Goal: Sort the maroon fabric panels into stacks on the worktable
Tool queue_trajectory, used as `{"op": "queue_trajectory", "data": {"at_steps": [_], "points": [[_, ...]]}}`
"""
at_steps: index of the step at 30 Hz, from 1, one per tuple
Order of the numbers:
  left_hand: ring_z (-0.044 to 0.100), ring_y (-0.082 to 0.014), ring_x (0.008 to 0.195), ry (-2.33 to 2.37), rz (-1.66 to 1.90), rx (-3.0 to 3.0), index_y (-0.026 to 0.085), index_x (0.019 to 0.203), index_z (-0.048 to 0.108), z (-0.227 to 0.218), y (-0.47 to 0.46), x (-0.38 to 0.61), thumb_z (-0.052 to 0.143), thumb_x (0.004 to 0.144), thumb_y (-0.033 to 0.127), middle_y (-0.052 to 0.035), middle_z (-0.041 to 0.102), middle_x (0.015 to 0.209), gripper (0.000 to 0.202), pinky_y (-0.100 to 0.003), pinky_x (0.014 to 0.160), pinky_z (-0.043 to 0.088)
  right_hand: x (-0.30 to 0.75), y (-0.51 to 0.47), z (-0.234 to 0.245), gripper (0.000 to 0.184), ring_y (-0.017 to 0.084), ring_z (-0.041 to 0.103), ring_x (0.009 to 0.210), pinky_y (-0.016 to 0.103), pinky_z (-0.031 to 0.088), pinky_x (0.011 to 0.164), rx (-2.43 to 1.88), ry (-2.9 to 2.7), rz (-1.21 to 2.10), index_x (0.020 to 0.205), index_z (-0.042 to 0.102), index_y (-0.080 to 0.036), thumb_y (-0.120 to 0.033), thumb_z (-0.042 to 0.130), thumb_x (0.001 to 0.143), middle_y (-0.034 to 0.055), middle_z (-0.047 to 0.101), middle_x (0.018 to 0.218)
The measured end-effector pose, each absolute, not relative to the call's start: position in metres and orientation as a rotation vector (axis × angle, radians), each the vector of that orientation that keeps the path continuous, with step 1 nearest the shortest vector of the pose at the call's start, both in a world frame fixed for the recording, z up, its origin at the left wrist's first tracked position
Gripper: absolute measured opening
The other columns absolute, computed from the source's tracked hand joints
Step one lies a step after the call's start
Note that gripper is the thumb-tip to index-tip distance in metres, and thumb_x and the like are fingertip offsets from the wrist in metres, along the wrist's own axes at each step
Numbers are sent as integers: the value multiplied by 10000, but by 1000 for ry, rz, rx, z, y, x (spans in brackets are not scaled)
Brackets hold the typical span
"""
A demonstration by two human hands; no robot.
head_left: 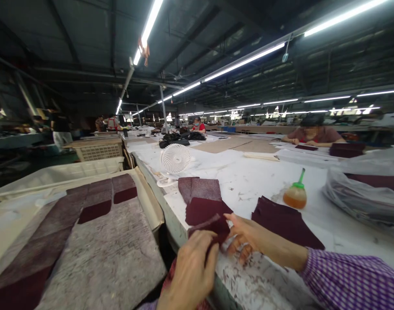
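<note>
Between my two hands a small maroon fabric piece (220,227) is folded up at the table's near edge. My left hand (195,265) has its fingers closed around the near side of the piece. The thumb and forefinger of my right hand (248,237) pinch its right corner, with the other fingers curled below. Just beyond lie more maroon fabric pieces (205,209), some with a greyish backing side up (206,188). Right of my right hand is a stack of dark maroon pieces (285,220).
A white fan (175,159) stands beyond the fabric. A green-capped bottle of amber liquid (295,196) and a clear plastic bag (361,193) are at right. On the left, a worn board (109,249) bears rows of maroon pieces beside a cream crate (100,165). A co-worker (316,131) sits across the table.
</note>
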State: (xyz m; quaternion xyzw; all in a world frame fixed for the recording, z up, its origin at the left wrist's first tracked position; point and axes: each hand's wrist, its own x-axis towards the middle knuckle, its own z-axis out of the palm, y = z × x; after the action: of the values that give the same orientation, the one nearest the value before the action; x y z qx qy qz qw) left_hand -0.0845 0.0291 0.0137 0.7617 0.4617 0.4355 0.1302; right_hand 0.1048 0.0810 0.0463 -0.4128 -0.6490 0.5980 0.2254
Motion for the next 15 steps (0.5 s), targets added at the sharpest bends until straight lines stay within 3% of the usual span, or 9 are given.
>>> {"op": "queue_trajectory", "data": {"at_steps": [2,4,7,12,15], "points": [[616,-219,894,1177,1140,2343,178,963,626,9,10,-67,419,880,189,-100,670,977,223,-331,809,496,114,69,45,617,191,632,828,302,538,598,-1201,-1795,1554,1356,317,-198,-454,544,843,124,586,1119],[617,-215,848,1052,1054,2382,193,866,626,10,-1,-58,503,856,223,-81,678,939,126,-312,769,503,126,61,41,634,175,617,802,271,508,590,-1250,-1850,1399,1324,348,-188,-282,636,767,90,605,1041],[606,-199,824,1010,1039,2325,208,792,600,21,-1,-55,568,839,287,-49,674,892,97,-296,756,495,145,54,34,589,164,605,804,243,472,583,-1223,-1861,1358,1294,366,-183,-183,595,751,46,615,951],[543,-246,987,1149,1090,2269,194,1070,577,26,28,-37,506,854,245,-83,633,1030,234,-407,898,424,167,41,35,496,130,578,728,207,420,537,-1190,-1943,1348,1220,446,-188,-167,604,750,14,617,895],[556,-238,945,1165,884,2159,207,1077,580,23,41,-18,561,791,215,-61,638,988,287,-392,873,422,174,35,37,451,131,577,724,217,431,564,-1242,-2066,1161,1180,479,-202,-156,608,750,-2,623,858]]}}
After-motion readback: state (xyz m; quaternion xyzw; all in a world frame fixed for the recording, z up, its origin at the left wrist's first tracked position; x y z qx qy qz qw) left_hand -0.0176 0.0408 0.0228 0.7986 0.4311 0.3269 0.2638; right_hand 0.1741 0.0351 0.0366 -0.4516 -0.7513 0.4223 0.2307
